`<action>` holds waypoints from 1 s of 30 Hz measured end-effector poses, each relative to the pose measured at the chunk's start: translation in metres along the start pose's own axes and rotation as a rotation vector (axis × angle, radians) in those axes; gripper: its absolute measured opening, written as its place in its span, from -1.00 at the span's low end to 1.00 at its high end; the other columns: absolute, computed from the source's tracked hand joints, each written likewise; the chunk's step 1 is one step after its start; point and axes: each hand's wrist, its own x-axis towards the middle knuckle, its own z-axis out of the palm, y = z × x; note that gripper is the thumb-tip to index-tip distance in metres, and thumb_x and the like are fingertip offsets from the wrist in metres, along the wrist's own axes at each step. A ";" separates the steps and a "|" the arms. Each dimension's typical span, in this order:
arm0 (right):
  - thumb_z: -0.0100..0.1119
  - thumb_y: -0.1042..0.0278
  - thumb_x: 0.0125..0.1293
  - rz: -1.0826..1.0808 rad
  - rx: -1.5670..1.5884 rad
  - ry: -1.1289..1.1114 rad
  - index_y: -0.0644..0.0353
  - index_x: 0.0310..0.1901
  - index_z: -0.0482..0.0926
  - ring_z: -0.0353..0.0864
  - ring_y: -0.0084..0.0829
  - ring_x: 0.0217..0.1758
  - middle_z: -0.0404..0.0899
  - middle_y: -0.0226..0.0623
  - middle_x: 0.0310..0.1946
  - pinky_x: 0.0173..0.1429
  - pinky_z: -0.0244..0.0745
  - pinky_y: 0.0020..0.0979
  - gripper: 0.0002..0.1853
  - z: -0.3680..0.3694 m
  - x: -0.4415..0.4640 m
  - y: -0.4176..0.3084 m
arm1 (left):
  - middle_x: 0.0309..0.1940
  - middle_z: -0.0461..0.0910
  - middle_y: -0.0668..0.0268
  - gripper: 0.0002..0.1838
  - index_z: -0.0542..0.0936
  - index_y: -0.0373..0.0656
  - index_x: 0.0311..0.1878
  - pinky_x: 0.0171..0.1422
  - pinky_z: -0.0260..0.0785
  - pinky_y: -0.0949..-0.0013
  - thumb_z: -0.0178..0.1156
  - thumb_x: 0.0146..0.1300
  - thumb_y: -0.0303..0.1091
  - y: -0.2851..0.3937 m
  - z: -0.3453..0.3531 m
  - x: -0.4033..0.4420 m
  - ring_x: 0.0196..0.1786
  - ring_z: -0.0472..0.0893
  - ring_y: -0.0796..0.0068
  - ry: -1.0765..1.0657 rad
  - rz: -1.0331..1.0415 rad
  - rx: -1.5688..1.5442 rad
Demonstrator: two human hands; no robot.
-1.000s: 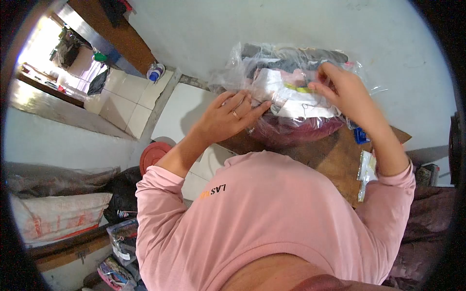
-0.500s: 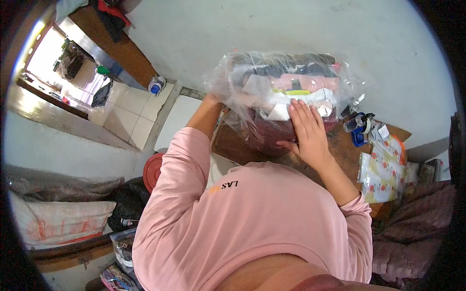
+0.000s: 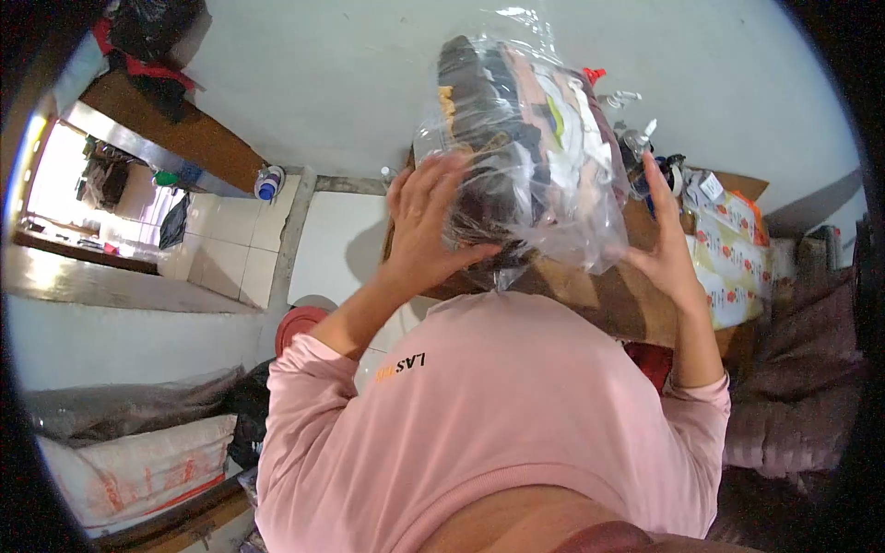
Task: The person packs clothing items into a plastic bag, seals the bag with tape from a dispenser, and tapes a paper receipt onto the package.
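Touching with a bare, open left hand and bracketing with a bare, spread right hand a bulging clear plastic bag of folded clothes over a brown wooden table; probably soft, slippery, fairly heavy, best scooped from beneath.

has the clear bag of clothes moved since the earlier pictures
Yes. Against the brown surface, the clear bag has turned: its maroon layer, nearest the person before, now lies to the right, on the side of the patterned packets.
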 end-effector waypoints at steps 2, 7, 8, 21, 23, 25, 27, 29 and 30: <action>0.36 0.34 -0.15 -0.163 -0.046 0.005 0.12 0.31 0.09 0.02 -0.17 0.40 0.05 -0.15 0.33 0.36 0.01 -0.21 -0.08 0.002 0.013 -0.016 | -0.03 0.39 0.23 -0.30 0.36 -0.04 0.18 0.18 0.11 0.17 0.32 -0.08 -0.07 0.020 -0.011 0.037 0.12 0.33 0.24 -0.154 0.142 -0.038; 0.26 0.43 -0.03 -0.198 0.339 -0.100 0.13 -0.08 0.56 0.43 -0.30 0.03 0.43 -0.21 0.02 0.12 0.27 -0.35 -0.62 -0.001 0.028 -0.021 | -0.32 0.45 0.35 -0.72 0.60 -0.03 -0.16 -0.04 0.25 0.31 0.28 0.01 -0.25 0.026 0.011 0.077 -0.19 0.44 0.34 -0.348 0.282 -0.337; 0.25 0.43 0.00 -0.149 0.330 -0.055 0.15 -0.10 0.56 0.43 -0.31 0.01 0.45 -0.22 -0.02 0.09 0.28 -0.38 -0.65 -0.001 0.029 -0.030 | -0.32 0.45 0.35 -0.73 0.60 -0.07 -0.16 -0.06 0.26 0.34 0.28 0.02 -0.27 0.027 0.008 0.077 -0.20 0.44 0.37 -0.420 0.177 -0.423; 0.22 0.30 0.14 0.318 0.593 0.004 0.26 -0.11 0.54 0.46 -0.59 -0.33 0.53 -0.36 -0.46 -0.19 0.35 -0.56 -0.69 0.006 0.048 -0.029 | -0.38 0.54 0.35 -0.32 0.10 -0.34 0.31 -0.15 0.35 0.59 0.17 0.18 -0.37 0.036 0.001 0.089 -0.33 0.51 0.63 -0.453 -0.508 -1.103; 0.22 0.30 0.12 -0.074 0.133 0.323 0.22 -0.08 0.53 0.47 -0.47 -0.32 0.52 -0.35 -0.44 -0.19 0.37 -0.49 -0.67 0.004 0.054 -0.036 | -0.40 0.55 0.34 -0.31 0.06 -0.39 0.30 -0.17 0.36 0.59 0.16 0.19 -0.38 0.034 0.004 0.090 -0.34 0.51 0.64 -0.425 -0.628 -1.233; 0.21 0.30 0.10 -0.341 -0.165 0.390 0.19 -0.09 0.54 0.48 -0.36 -0.30 0.51 -0.32 -0.42 -0.19 0.38 -0.41 -0.67 0.001 0.055 -0.037 | -0.42 0.55 0.33 -0.30 0.04 -0.42 0.30 -0.18 0.36 0.57 0.15 0.20 -0.37 0.035 0.007 0.089 -0.34 0.52 0.63 -0.388 -0.725 -1.320; 0.19 0.31 0.10 -0.480 -0.293 0.216 0.17 -0.12 0.55 0.47 -0.25 -0.26 0.51 -0.28 -0.39 -0.17 0.39 -0.33 -0.71 -0.001 0.054 -0.035 | -0.39 0.56 0.30 -0.32 0.06 -0.38 0.30 -0.17 0.36 0.57 0.15 0.21 -0.35 0.032 0.007 0.089 -0.34 0.52 0.63 -0.439 -0.731 -1.280; 0.16 0.33 0.12 -0.357 -0.156 0.082 0.18 -0.16 0.56 0.49 -0.23 -0.25 0.51 -0.25 -0.40 -0.17 0.39 -0.32 -0.76 0.003 0.050 -0.032 | -0.37 0.56 0.30 -0.32 0.08 -0.33 0.31 -0.18 0.36 0.56 0.15 0.20 -0.34 0.029 0.005 0.090 -0.34 0.51 0.62 -0.503 -0.641 -1.143; 0.14 0.34 0.14 -0.296 -0.087 0.015 0.18 -0.18 0.57 0.49 -0.22 -0.25 0.52 -0.24 -0.40 -0.17 0.39 -0.32 -0.78 0.004 0.050 -0.031 | -0.38 0.55 0.30 -0.32 0.09 -0.30 0.31 -0.19 0.36 0.55 0.16 0.20 -0.33 0.030 0.002 0.095 -0.35 0.51 0.61 -0.537 -0.549 -1.024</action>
